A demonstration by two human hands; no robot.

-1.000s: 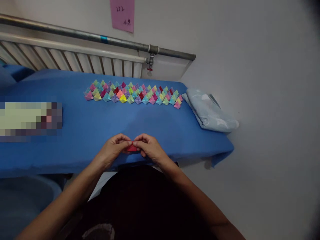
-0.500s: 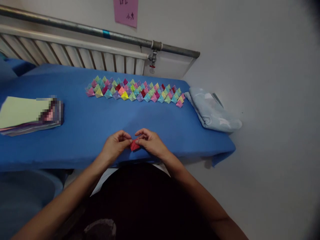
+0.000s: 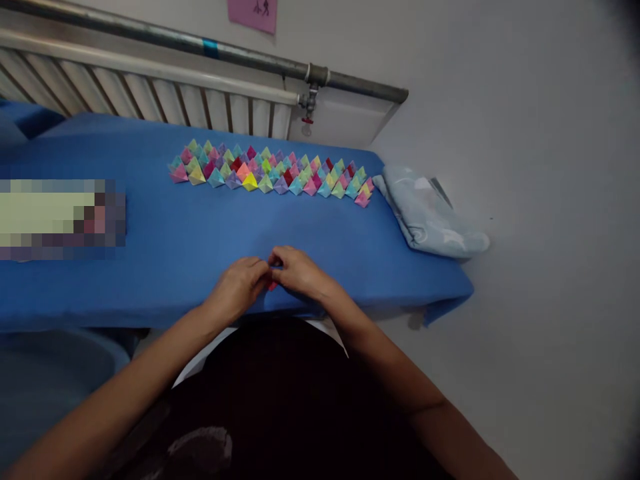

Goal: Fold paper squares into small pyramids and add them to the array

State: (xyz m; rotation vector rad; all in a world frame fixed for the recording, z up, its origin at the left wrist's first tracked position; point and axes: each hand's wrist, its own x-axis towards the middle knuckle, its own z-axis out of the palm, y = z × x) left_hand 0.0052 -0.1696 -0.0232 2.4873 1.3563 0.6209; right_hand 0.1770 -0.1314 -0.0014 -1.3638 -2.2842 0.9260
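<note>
A small folded red paper [image 3: 272, 285] is pinched between my two hands near the front edge of the blue-covered table [image 3: 200, 227]. My left hand [image 3: 243, 283] closes on its left side, with the fingers over much of it. On the other side, my right hand [image 3: 295, 270] grips it with thumb and fingertips, and the fingertips of both hands meet. Most of the paper is hidden behind the fingers. Beyond the hands, several rows of colourful folded paper pieces [image 3: 265, 181] stand along the back of the table.
At the far left lies a stack of paper [image 3: 45, 217], partly pixelated. A folded light-blue cloth [image 3: 430, 217] rests at the right end against the wall. Behind the table run a radiator [image 3: 165, 100] and a metal pipe [image 3: 260, 61] with a valve. A blue basin [image 3: 55, 373] is below, at left.
My left hand has moved over the red paper and its fingers now cover more of it. The hands have come closer together, and the view has shifted slightly.
</note>
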